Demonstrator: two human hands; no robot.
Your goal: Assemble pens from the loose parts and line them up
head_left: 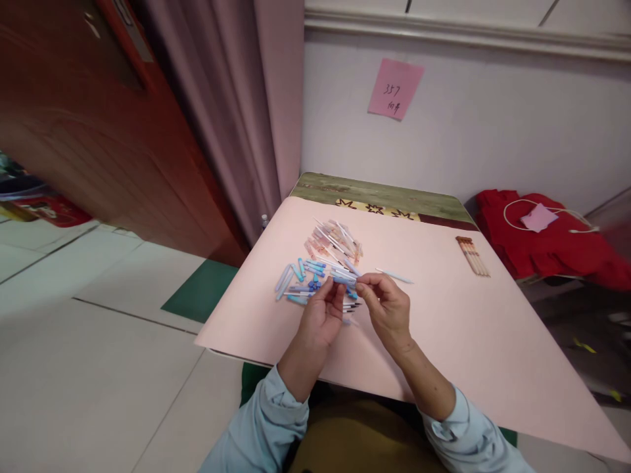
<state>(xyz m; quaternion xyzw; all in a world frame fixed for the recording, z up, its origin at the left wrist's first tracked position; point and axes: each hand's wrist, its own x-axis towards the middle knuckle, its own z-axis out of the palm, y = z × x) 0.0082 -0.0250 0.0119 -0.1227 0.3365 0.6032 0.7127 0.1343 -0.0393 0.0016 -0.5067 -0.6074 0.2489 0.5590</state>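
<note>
My left hand and my right hand meet over the table, their fingertips pinched on a light blue pen part that lies crosswise between them. Its ends are covered by the fingers. Around and behind my left hand are loose blue pen parts, short tubes and caps among them. White pen refills with dark tips show between the hands. Farther back is a heap of clear pinkish pen parts with white sticks on top. A slim light blue pen lies alone beyond my right hand.
A pale pink sheet covers the table. Several beige pens with brown ends lie side by side at the right. Behind the table is a wall with a pink note. Red cloth with a white cable sits right; a curtain hangs left.
</note>
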